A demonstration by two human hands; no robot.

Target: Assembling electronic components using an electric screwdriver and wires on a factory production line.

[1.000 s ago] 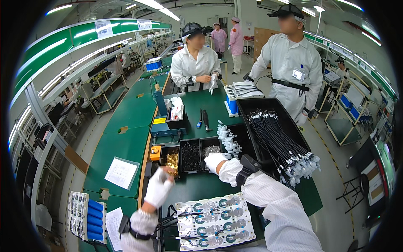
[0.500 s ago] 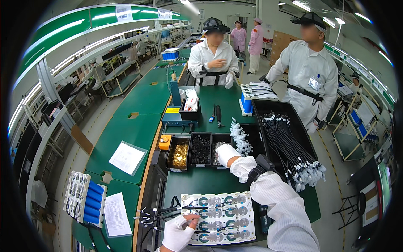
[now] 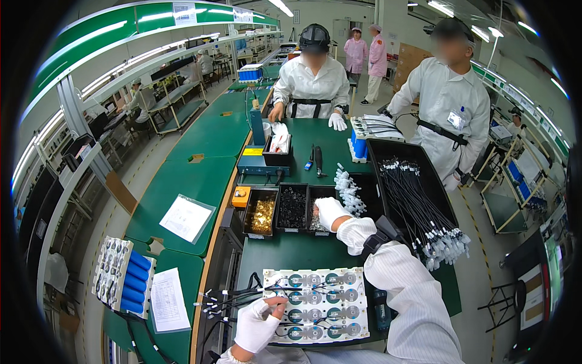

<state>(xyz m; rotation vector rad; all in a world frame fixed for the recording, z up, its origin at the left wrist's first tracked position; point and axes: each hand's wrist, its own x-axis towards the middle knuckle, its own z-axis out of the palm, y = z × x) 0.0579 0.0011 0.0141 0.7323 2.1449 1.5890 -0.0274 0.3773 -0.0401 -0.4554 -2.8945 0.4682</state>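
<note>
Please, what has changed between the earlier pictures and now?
The left hand moved nearer, from beside the bin of golden parts to the left side of the white panel; whether it holds anything is unclear. The right hand stayed at the bin of silvery parts.

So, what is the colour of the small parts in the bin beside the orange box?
The small parts are gold; the head view shows them best.
</note>
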